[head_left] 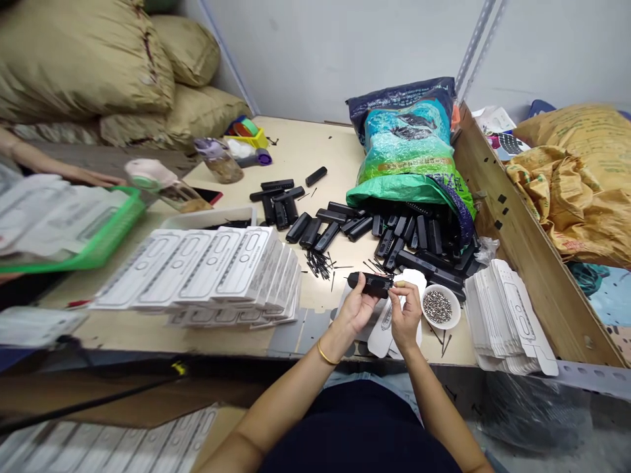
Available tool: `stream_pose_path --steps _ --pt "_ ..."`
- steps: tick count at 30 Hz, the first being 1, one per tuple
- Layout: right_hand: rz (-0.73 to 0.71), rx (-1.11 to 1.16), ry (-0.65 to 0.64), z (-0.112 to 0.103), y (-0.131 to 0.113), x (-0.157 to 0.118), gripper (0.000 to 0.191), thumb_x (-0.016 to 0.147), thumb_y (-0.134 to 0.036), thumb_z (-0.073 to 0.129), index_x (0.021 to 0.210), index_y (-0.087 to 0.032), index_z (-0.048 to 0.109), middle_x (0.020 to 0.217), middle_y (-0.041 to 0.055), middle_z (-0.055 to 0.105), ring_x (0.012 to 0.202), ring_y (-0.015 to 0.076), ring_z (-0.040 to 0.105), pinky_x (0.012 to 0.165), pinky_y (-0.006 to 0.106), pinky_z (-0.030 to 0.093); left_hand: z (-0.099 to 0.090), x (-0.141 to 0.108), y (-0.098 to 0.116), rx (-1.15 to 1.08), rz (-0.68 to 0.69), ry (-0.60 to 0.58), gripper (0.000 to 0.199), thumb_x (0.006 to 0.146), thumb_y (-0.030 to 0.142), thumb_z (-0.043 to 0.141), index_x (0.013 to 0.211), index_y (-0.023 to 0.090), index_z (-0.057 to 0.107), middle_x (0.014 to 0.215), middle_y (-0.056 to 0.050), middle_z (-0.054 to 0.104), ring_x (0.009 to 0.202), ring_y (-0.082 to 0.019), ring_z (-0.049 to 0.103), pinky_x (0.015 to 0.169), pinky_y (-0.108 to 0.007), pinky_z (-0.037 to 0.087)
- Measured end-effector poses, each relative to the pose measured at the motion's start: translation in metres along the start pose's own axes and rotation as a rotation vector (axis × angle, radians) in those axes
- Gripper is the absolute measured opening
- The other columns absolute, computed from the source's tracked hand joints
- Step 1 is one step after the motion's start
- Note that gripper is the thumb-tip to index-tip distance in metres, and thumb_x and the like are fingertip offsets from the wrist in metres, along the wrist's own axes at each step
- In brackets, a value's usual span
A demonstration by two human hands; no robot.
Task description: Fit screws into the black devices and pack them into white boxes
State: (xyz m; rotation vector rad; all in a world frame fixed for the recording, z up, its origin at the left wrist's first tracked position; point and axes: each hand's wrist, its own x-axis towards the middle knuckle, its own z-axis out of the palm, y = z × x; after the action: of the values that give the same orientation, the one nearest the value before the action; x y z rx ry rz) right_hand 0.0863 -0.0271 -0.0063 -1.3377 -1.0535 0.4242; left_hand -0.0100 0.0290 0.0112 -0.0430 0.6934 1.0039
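My left hand (359, 309) is closed on one end of a black elongated device (371, 285), held level above the table's front edge. The fingers of my right hand (405, 314) are pinched together at the device's right end; whatever small part they hold is too small to make out. Beneath my hands lie flat white printed cartons (382, 334). Just right of my right hand is a white bowl (440, 307) filled with small metal pieces. A heap of thin black sticks (319, 264) lies beyond my left hand, near many more black devices (328, 236).
Stacked white boxes (197, 266) stand at left, and folded cartons (507, 318) at right. An open colourful bag (409, 144) spills black devices. A wooden board (537, 243) edges the table's right side. At far left, another person's hand (93, 176) is near a green basket (116, 230).
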Motion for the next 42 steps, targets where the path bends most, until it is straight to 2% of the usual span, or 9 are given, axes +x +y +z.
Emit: stream_pose_path --steps 5,8,16,22,27,30,32,37,42 --pt "0.168 0.202 0.059 0.003 0.004 0.002 0.009 0.084 -0.026 0.056 0.080 -0.019 0.058 0.090 0.0043 0.058 0.090 0.0181 0.056 0.085 0.035 0.044 0.007 -0.005 -0.001 0.006 0.005 -0.020 0.028 0.094 0.026 0.043 0.107 0.007 0.059 0.090 -0.012 0.069 0.087 -0.018 0.067 0.088 -0.030 0.053" --pt "0.182 0.224 0.077 0.001 0.005 0.003 0.008 0.083 -0.026 0.058 0.079 -0.019 0.058 0.092 0.0039 0.058 0.090 0.0174 0.056 0.085 0.034 0.044 0.010 -0.008 -0.002 0.016 0.001 -0.011 0.029 0.094 0.026 0.041 0.107 0.007 0.059 0.090 -0.012 0.069 0.086 -0.018 0.067 0.087 -0.031 0.053" --pt "0.043 0.010 0.037 -0.006 -0.002 0.004 0.008 0.085 -0.025 0.055 0.080 -0.019 0.059 0.091 0.0045 0.058 0.091 0.0187 0.056 0.085 0.036 0.044 0.010 -0.010 -0.001 0.010 0.043 0.009 0.027 0.095 0.026 0.041 0.102 0.008 0.059 0.091 -0.013 0.069 0.087 -0.018 0.067 0.086 -0.031 0.054" --pt "-0.135 -0.104 -0.152 -0.012 -0.005 0.009 0.010 0.086 -0.020 0.053 0.082 -0.022 0.062 0.086 0.0041 0.061 0.086 0.0191 0.058 0.078 0.036 0.047 0.000 -0.013 0.003 0.073 0.176 -0.026 0.017 0.092 0.024 0.047 0.098 0.012 0.058 0.094 -0.011 0.067 0.090 -0.019 0.066 0.088 -0.034 0.052" --pt "0.043 0.014 -0.175 -0.007 0.003 0.003 0.008 0.084 -0.025 0.057 0.082 -0.021 0.063 0.085 0.0039 0.063 0.086 0.0192 0.060 0.081 0.036 0.048 -0.007 -0.016 0.009 0.095 0.221 -0.025 0.022 0.086 0.024 0.058 0.106 0.016 0.055 0.097 -0.010 0.066 0.093 -0.020 0.066 0.089 -0.037 0.051" --pt "0.155 0.099 -0.177 -0.006 0.009 -0.003 0.013 0.081 -0.027 0.060 0.091 -0.020 0.063 0.091 0.0047 0.065 0.087 0.0191 0.060 0.082 0.035 0.048 -0.004 -0.018 0.015 0.112 0.223 -0.072 0.028 0.084 0.026 0.062 0.109 0.017 0.053 0.102 -0.010 0.066 0.097 -0.021 0.065 0.092 -0.041 0.050" --pt "0.166 0.101 -0.205 -0.007 0.010 -0.004 0.014 0.081 -0.027 0.060 0.093 -0.021 0.063 0.092 0.0049 0.065 0.088 0.0189 0.061 0.082 0.034 0.048 -0.001 -0.020 0.018 0.133 0.249 -0.111 0.028 0.083 0.027 0.064 0.107 0.018 0.053 0.103 -0.009 0.066 0.098 -0.022 0.065 0.093 -0.043 0.049" --pt "0.024 -0.019 -0.283 -0.015 -0.001 0.002 0.011 0.087 -0.026 0.052 0.081 -0.021 0.060 0.083 0.0033 0.063 0.082 0.0178 0.059 0.078 0.032 0.047 0.002 -0.024 0.020 0.186 0.299 -0.145 0.028 0.081 0.027 0.066 0.105 0.020 0.052 0.104 -0.008 0.066 0.099 -0.022 0.064 0.092 -0.045 0.048" --pt "-0.140 -0.167 -0.358 -0.021 -0.006 0.008 0.015 0.089 -0.024 0.048 0.081 -0.022 0.061 0.082 0.0044 0.064 0.081 0.0191 0.058 0.074 0.034 0.046 -0.007 -0.024 0.015 0.265 0.327 -0.175 0.035 0.078 0.029 0.069 0.106 0.022 0.051 0.108 -0.008 0.065 0.105 -0.024 0.063 0.091 -0.045 0.048"
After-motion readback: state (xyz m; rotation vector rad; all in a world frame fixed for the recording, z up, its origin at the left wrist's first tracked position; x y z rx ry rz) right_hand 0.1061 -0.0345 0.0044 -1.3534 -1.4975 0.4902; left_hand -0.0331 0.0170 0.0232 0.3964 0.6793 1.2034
